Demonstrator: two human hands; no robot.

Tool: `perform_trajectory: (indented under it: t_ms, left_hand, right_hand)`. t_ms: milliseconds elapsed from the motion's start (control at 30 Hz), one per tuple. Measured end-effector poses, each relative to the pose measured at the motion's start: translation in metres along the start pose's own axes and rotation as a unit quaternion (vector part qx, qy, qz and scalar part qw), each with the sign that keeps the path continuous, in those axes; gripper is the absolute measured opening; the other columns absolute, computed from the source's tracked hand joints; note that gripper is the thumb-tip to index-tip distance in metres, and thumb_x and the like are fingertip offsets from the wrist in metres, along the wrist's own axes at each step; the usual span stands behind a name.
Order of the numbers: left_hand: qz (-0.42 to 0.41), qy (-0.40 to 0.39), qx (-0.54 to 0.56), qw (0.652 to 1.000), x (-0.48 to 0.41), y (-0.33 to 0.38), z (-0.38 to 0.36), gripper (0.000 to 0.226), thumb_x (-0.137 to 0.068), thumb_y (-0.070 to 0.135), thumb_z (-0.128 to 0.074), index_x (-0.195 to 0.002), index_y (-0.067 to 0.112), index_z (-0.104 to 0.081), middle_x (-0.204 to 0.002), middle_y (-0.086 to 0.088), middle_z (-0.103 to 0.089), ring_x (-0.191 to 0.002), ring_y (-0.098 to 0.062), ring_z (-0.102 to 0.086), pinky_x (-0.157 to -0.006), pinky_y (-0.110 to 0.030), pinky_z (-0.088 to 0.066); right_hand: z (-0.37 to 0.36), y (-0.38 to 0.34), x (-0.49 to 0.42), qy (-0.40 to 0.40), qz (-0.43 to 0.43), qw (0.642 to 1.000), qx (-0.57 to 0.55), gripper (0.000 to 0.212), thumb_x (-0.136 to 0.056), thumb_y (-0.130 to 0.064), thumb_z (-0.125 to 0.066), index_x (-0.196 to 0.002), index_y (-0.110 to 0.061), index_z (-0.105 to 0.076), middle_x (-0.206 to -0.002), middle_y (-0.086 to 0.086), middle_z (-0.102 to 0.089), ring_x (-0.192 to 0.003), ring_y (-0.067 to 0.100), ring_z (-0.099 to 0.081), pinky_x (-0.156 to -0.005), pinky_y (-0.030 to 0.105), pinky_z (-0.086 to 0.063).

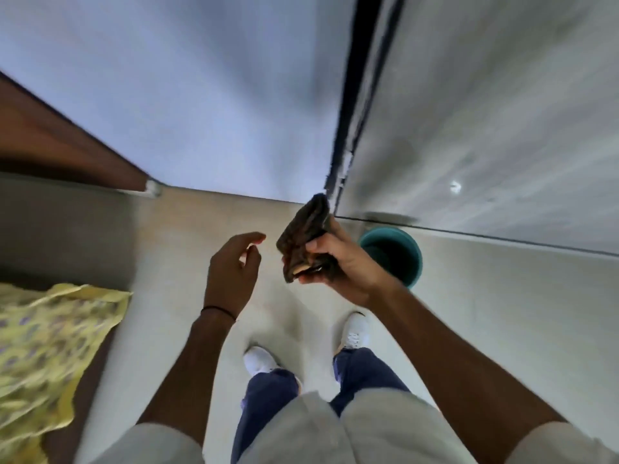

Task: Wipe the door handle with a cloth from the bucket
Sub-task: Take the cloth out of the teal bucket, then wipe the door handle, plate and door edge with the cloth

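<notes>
Dark cloth gripped in right hand, held up above the floor.
Left hand empty, fingers loosely curled, just beside cloth; teal bucket seen behind right hand.

Just one head-worn wide-angle view here, looking steeply down from the person's head, close over both forearms, with the pale tiled floor and white sneakers directly below.

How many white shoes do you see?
2. One white shoe is on the floor below the empty left hand; the other white shoe is under the right hand holding the cloth. Trousers partly cover both.
</notes>
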State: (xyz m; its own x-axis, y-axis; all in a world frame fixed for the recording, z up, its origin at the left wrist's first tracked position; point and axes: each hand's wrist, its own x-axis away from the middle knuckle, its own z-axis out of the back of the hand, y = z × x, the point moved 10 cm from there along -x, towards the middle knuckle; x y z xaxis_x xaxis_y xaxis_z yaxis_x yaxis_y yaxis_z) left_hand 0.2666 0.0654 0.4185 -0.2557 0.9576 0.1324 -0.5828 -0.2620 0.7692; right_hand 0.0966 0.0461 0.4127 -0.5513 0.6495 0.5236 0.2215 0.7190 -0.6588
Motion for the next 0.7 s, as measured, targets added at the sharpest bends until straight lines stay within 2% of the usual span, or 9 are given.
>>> perform_trajectory:
  t_ms: [100,200,267,333,400,467,567,700]
  left_hand:
    - [0.008,0.071,0.018,0.997,0.008,-0.002,0.09,0.028,-0.093,0.004,-0.054,-0.112,0.017,-0.07,-0.11,0.006,-0.07,-0.091,-0.007,-0.06,-0.078,-0.007,-0.043]
    - [0.012,0.135,0.029,0.99,0.006,-0.014,0.168,0.028,-0.093,0.004,-0.054,-0.112,0.016,-0.07,-0.11,0.004,-0.071,-0.092,-0.009,-0.061,-0.083,-0.017,-0.045]
    - [0.009,0.166,0.039,0.985,0.003,-0.023,0.216,0.028,-0.093,0.004,-0.053,-0.112,0.016,-0.07,-0.109,0.004,-0.071,-0.094,-0.009,-0.061,-0.086,-0.017,-0.046]
    - [0.001,0.178,0.041,0.983,-0.003,-0.026,0.255,0.027,-0.096,0.006,-0.052,-0.114,0.017,-0.069,-0.108,0.007,-0.068,-0.095,-0.006,-0.058,-0.083,-0.007,-0.045]
    - [-0.015,0.181,0.034,0.983,-0.012,-0.03,0.289,0.025,-0.098,0.01,-0.051,-0.115,0.018,-0.068,-0.107,0.012,-0.063,-0.096,-0.003,-0.055,-0.076,0.004,-0.036]
    - [-0.021,0.198,0.05,0.979,-0.024,-0.04,0.322,0.025,-0.098,0.01,-0.051,-0.114,0.017,-0.068,-0.107,0.014,-0.062,-0.097,-0.003,-0.056,-0.074,0.009,-0.034]
    - [-0.02,0.223,0.066,0.972,-0.046,-0.057,0.365,0.026,-0.096,0.008,-0.051,-0.113,0.016,-0.069,-0.107,0.012,-0.065,-0.098,-0.006,-0.059,-0.075,0.01,-0.035]
    - [-0.005,0.266,0.077,0.961,-0.094,-0.084,0.421,0.024,-0.095,0.005,-0.054,-0.111,0.012,-0.071,-0.104,0.01,-0.067,-0.095,-0.008,-0.063,-0.075,0.009,-0.039]
  right_hand:
    - [-0.079,-0.017,-0.001,-0.047,0.008,0.999,0.006,0.057,-0.086,-0.017,-0.055,-0.141,-0.012,-0.04,-0.12,0.023,-0.063,-0.111,0.039,-0.062,-0.076,0.04,-0.057]
    - [-0.15,-0.026,-0.013,-0.078,0.018,0.996,-0.039,0.064,-0.078,-0.03,-0.067,-0.135,-0.005,-0.05,-0.124,0.021,-0.065,-0.117,0.039,-0.06,-0.083,0.046,-0.056]
    - [-0.203,-0.032,-0.024,-0.106,0.032,0.992,-0.063,0.063,-0.075,-0.041,-0.074,-0.127,-0.009,-0.059,-0.127,0.022,-0.065,-0.12,0.039,-0.06,-0.088,0.052,-0.055]
    - [-0.25,-0.038,-0.035,-0.128,0.054,0.988,-0.071,0.048,-0.082,-0.045,-0.068,-0.118,-0.014,-0.068,-0.127,0.022,-0.065,-0.122,0.041,-0.058,-0.093,0.059,-0.052]
    - [-0.292,-0.046,-0.051,-0.152,0.073,0.982,-0.082,0.034,-0.089,-0.038,-0.061,-0.112,-0.015,-0.072,-0.125,0.023,-0.066,-0.122,0.044,-0.057,-0.099,0.064,-0.048]
    - [-0.326,-0.053,-0.07,-0.159,0.079,0.98,-0.093,0.03,-0.093,-0.027,-0.059,-0.116,-0.011,-0.068,-0.128,0.026,-0.064,-0.122,0.045,-0.058,-0.103,0.067,-0.043]
    - [-0.364,-0.071,-0.104,-0.172,0.092,0.973,-0.122,0.035,-0.092,-0.019,-0.056,-0.126,-0.009,-0.06,-0.141,0.032,-0.051,-0.131,0.052,-0.049,-0.105,0.071,-0.038]
    - [-0.404,-0.109,-0.168,-0.17,0.117,0.972,-0.11,0.037,-0.087,-0.009,-0.052,-0.123,-0.009,-0.061,-0.141,0.031,-0.053,-0.132,0.049,-0.05,-0.104,0.071,-0.039]
